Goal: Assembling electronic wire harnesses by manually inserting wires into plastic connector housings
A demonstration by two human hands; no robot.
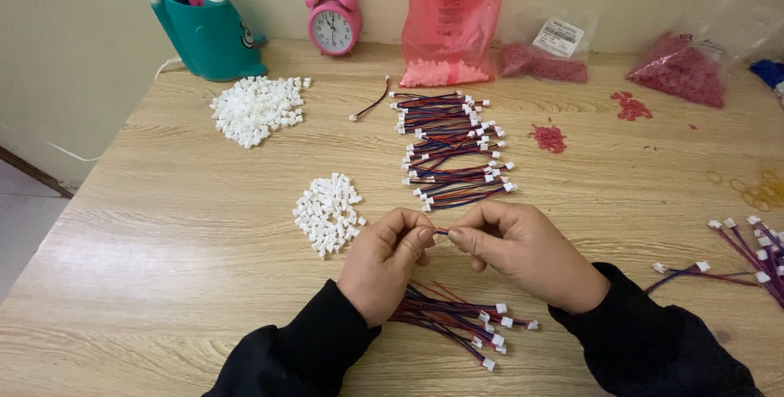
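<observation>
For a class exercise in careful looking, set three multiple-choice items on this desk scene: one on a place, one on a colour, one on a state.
1. Where does the alarm clock stand?
A. At the back of the table, by the wall
B. Beside the hands
C. On the floor

2. What colour are the small loose connector housings in the pile nearest the left hand?
A. Red
B. White
C. Blue

3. What are the two hands doing?
A. Lying flat on the table
B. Pinching one thin wire between their fingers
C. Lifting the pink bag

Answers: 1 A, the clock stands at the far edge near the wall. 2 B, the pile is white. 3 B, the left hand and right hand meet on the wire.
</observation>
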